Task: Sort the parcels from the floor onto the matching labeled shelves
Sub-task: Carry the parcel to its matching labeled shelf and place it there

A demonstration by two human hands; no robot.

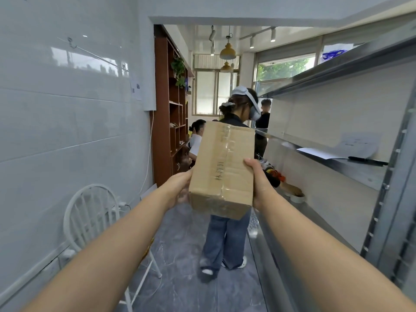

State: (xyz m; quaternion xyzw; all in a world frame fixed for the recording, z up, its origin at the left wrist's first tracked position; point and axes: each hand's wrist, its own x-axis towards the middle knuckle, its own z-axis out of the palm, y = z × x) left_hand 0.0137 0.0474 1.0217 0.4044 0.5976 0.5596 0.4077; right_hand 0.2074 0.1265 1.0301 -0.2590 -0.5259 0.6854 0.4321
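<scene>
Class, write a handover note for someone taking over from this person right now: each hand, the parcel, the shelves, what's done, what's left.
Left hand: holds the left side of the parcel.
Right hand: holds its right side, thumb on top.
The parcel is off the floor, in the aisle; its writing is unreadable here.
Shelving: on the right; a person stands ahead.
Done: lifting.
Left: place it on the matching shelf.

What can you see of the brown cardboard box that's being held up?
The brown rectangular cardboard box is closed, its top seam sealed with clear tape, dark handwriting beside it. It is held in mid-air, long side running away from the camera. The left hand grips its left side; the right hand its right, thumb on top.
</scene>
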